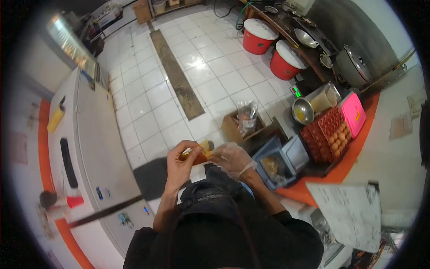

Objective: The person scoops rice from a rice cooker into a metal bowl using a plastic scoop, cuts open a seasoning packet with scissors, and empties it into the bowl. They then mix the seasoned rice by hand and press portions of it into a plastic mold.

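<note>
Close in front of my dark apron (210,193), both hands meet at a small orange-and-yellow item (202,157), perhaps food or a packet; its kind is not clear. My left hand (181,162), bare, pinches it between thumb and fingers. On its other side my right hand (230,159), in a clear plastic glove, has its fingers closed on the edge. The fingers hide part of the item. Beyond the right hand, a cardboard box (230,130) holds a plastic bag (247,117). A blue-grey bin (264,172) with a bag in it stands right of the glove.
Red egg trays (320,136) with brown eggs (339,140), a metal bowl (303,111) and a pink lid (354,115) are on the right. Red buckets (257,42) with white lids stand farther off. A white fridge (105,148) lines the left; a dark strip (177,74) crosses the tiled floor.
</note>
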Demonstrator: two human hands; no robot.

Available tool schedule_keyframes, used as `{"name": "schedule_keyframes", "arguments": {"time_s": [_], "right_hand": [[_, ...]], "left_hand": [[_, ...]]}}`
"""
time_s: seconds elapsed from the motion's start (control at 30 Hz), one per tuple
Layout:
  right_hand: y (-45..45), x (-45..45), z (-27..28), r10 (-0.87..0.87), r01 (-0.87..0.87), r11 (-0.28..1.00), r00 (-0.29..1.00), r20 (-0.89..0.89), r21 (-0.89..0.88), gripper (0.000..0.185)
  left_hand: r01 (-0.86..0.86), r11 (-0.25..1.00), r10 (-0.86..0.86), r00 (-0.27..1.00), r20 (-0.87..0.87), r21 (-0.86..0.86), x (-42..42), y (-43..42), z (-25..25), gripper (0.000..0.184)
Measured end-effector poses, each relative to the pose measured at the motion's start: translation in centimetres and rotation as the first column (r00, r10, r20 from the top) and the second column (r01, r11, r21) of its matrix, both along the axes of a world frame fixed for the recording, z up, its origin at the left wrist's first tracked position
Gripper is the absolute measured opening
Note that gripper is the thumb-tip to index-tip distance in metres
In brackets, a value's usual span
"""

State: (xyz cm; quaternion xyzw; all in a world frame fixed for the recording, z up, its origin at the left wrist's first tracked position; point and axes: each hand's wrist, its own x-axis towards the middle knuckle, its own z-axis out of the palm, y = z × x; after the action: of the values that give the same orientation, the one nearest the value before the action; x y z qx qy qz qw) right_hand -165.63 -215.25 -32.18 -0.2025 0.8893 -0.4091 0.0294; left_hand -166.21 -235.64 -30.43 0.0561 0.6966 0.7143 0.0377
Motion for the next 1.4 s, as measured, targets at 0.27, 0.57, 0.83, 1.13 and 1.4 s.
{"name": "schedule_keyframes", "arguments": {"time_s": [0.27,0.57,0.83,1.13,1.4], "right_hand": [[4.6,-23.9,5.3,-0.306,0.339,0.893,0.940,0.153,-0.297,0.028],[11.8,-51.1,0.8,-0.295,0.288,0.933,0.955,-0.004,-0.214,0.022],[24.2,-72.5,1.7,-0.327,0.332,0.939,0.943,0.068,-0.087,0.022],[58.7,-98.6,-13.7,-0.896,0.887,0.442,0.430,0.109,0.136,0.037],[85.2,-118.2,-26.3,-0.988,0.798,0.151,0.126,0.084,0.583,0.057]], "left_hand": [[0.147,0.962,-0.174,0.979,0.104,0.228,-27.2,5.9,2.2,0.013],[0.259,0.962,-0.264,0.963,0.059,0.080,-55.4,13.2,-0.4,0.014],[0.266,0.964,-0.267,0.960,0.088,0.022,-78.9,22.1,0.8,0.015],[0.158,0.983,-0.174,0.968,0.181,0.097,-106.0,42.1,-3.3,0.014],[0.117,0.950,-0.236,0.878,0.416,0.291,-122.5,61.6,-8.0,0.020]]}}
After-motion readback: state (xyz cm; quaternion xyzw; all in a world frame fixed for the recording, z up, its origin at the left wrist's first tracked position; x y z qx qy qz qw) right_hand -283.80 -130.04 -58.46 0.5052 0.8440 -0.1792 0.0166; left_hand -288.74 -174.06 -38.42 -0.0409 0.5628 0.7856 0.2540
